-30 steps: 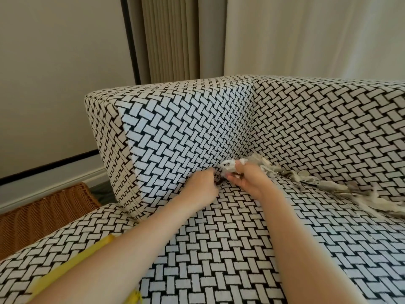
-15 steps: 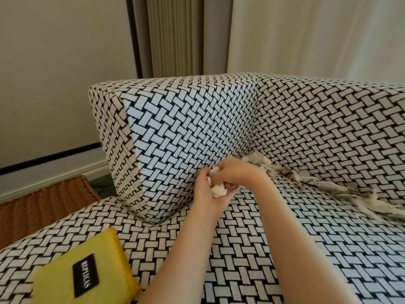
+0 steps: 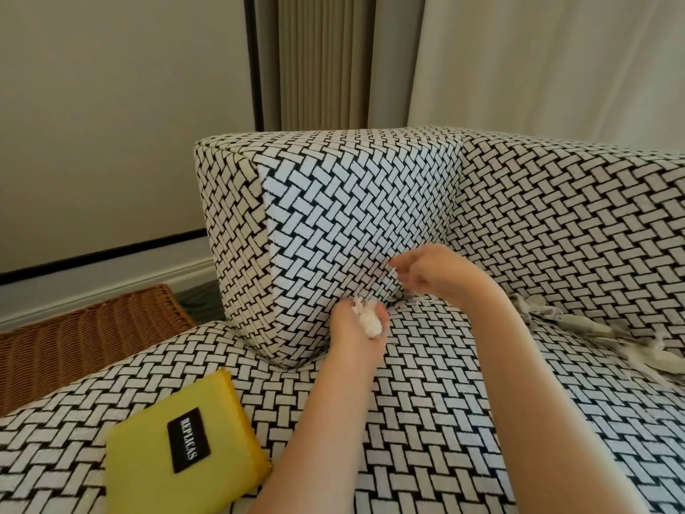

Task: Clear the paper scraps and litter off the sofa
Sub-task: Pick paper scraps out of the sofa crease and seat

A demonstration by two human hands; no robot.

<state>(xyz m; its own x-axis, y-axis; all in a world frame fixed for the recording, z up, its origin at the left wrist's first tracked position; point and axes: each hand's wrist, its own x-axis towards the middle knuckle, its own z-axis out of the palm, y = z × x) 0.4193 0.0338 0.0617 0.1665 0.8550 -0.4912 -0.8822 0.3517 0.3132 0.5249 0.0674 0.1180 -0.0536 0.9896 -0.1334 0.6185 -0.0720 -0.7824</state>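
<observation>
Our left fingers curl upward round a small white wad of paper, cupped in the palm of the left hand just above the seat, close to the foot of the armrest. The right hand hovers a little higher and just beside it, over the corner where armrest and backrest meet; its fingers are loosely spread and seem to hold nothing, though motion blur keeps us from being sure of the fingertips. We judge the task to be barely started. One clump has been gathered, but it is only in our grasp and has not gone anywhere for disposal. A few thin slivers lie in the crease right under the right hand, and a long trail of paper scraps runs along the crease at the back of the sofa toward the right edge of the view, well apart from both hands. All of that is left to collect. A yellow pouch with a black label lies on the seat near our left forearm, and we cannot say whether it counts as litter. A wicker basket stands on the floor beside the sofa, and it may be where the scraps belong.
</observation>
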